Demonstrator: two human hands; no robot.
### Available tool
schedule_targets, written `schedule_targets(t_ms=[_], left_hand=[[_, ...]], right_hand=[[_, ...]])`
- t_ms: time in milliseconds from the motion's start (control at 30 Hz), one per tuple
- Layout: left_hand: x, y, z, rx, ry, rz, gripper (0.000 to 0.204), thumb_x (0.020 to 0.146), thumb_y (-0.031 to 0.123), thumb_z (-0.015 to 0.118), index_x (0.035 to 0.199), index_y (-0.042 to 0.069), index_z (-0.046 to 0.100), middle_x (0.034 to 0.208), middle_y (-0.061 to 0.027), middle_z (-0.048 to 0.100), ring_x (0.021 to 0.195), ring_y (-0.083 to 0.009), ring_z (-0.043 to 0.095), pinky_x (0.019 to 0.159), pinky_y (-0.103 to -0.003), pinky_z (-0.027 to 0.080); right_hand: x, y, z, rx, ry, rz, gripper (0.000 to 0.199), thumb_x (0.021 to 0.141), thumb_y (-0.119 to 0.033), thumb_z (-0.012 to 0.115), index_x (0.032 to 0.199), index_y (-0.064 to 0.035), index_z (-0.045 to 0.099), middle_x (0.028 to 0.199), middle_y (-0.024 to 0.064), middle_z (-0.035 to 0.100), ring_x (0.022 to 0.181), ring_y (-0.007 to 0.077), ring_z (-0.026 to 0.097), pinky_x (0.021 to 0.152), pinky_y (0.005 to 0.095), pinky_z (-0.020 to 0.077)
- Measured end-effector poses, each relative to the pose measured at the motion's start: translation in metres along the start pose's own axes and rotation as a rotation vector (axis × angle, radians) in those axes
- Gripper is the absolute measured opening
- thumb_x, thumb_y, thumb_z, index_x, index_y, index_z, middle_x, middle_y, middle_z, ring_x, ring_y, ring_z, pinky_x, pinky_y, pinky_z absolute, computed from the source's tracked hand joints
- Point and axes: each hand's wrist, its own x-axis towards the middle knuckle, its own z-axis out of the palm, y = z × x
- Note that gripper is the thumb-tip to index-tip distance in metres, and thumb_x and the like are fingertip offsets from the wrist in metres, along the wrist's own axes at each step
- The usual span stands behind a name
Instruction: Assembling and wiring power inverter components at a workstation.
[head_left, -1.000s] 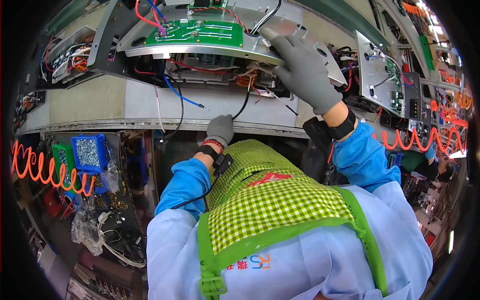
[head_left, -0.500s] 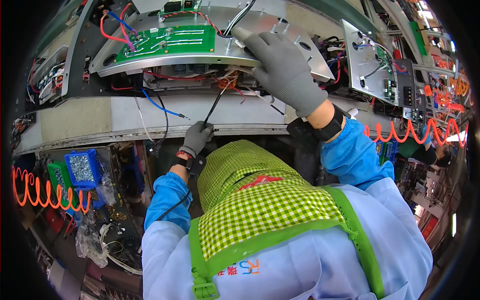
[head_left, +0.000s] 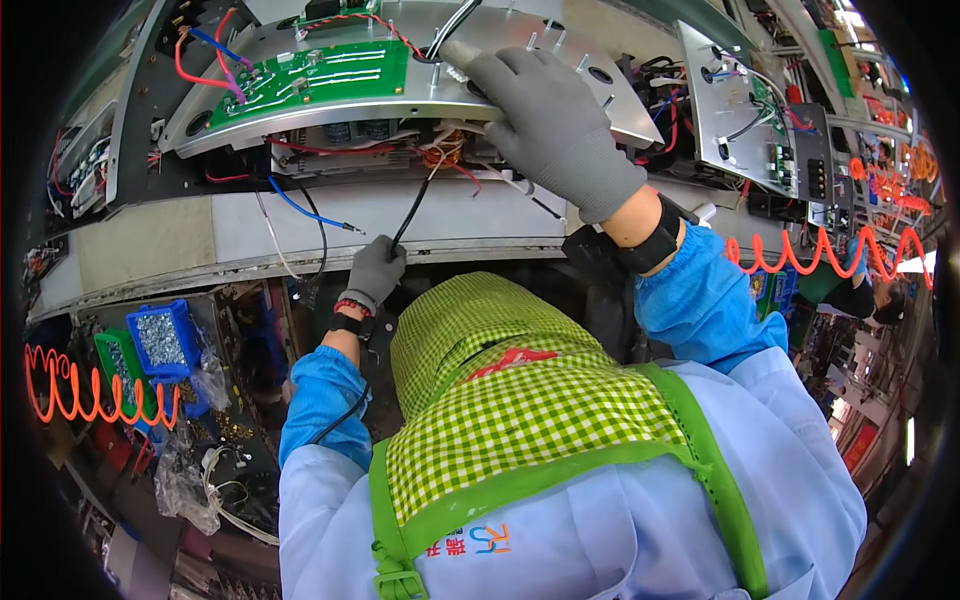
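Observation:
My left hand (head_left: 378, 270), in a grey glove, is closed around a black cable (head_left: 408, 215) by the bench's front edge. That cable runs up beneath a tilted metal plate (head_left: 545, 85). My right hand (head_left: 560, 130), also gloved, grips the plate's front edge, thumb low and fingers on top. Its forefinger rests against black and white wires (head_left: 457, 22) that come up through a hole in the plate. A small white connector lies under that finger; the other fingertips are hidden. A green circuit board (head_left: 320, 85) sits on the plate's left half. A blue wire (head_left: 318, 215) hangs loose in front.
More open chassis units stand on both sides, one with an upright metal panel (head_left: 735, 115). Orange coiled air hoses (head_left: 100, 395) hang left and right. A blue bin (head_left: 163, 340) of small metal parts stands at lower left beside a green bin (head_left: 118, 360). Another person is at far right.
The view has shifted slightly, so the plate and both hands appear a little further left. Both hands keep the same holds.

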Motion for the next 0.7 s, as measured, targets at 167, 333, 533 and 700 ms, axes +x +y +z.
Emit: schedule_targets(t_ms=[167, 333, 533, 700], left_hand=[[0.002, -0.004, 0.016, 0.234, 0.139, 0.014, 0.013, 0.079, 0.013, 0.060, 0.090, 0.006, 0.062, 0.082, -0.0175, 0.068, 0.081, -0.0378, 0.066, 0.072, -0.046, 0.052], [0.006, 0.000, 0.031, 0.114, 0.136, 0.028, 0.013, 0.081, 0.013, 0.060, 0.092, 0.005, 0.062, 0.081, -0.0153, 0.067, 0.074, -0.0323, 0.067, 0.069, -0.039, 0.053], [0.019, 0.008, 0.060, -0.094, 0.051, 0.084, 0.012, 0.081, 0.013, 0.060, 0.090, 0.006, 0.063, 0.082, -0.0139, 0.068, 0.079, -0.0304, 0.067, 0.073, -0.039, 0.053], [0.030, 0.047, 0.127, -0.190, -0.052, 0.144, 0.011, 0.081, 0.014, 0.060, 0.090, 0.008, 0.063, 0.085, -0.0153, 0.069, 0.084, -0.0352, 0.067, 0.077, -0.042, 0.053]], right_hand=[[0.001, -0.001, 0.000, -0.014, 0.012, -0.010, 0.062, 0.074, -0.006, 0.064, 0.133, -0.0215, 0.052, 0.097, 0.0078, 0.063, 0.090, 0.0275, 0.062, 0.078, 0.0404, 0.0485], [-0.001, -0.002, 0.001, -0.044, 0.006, 0.007, 0.060, 0.076, -0.007, 0.063, 0.133, -0.0221, 0.052, 0.099, 0.0082, 0.063, 0.090, 0.0271, 0.063, 0.077, 0.0402, 0.0491], [-0.002, 0.000, 0.002, -0.063, 0.002, 0.020, 0.068, 0.073, -0.011, 0.066, 0.138, -0.0243, 0.048, 0.101, 0.0074, 0.061, 0.094, 0.0286, 0.061, 0.079, 0.0428, 0.0513], [0.000, -0.005, 0.003, -0.045, 0.006, 0.005, 0.060, 0.078, -0.008, 0.063, 0.134, -0.0236, 0.051, 0.101, 0.0075, 0.064, 0.090, 0.0275, 0.064, 0.077, 0.0407, 0.0502]])
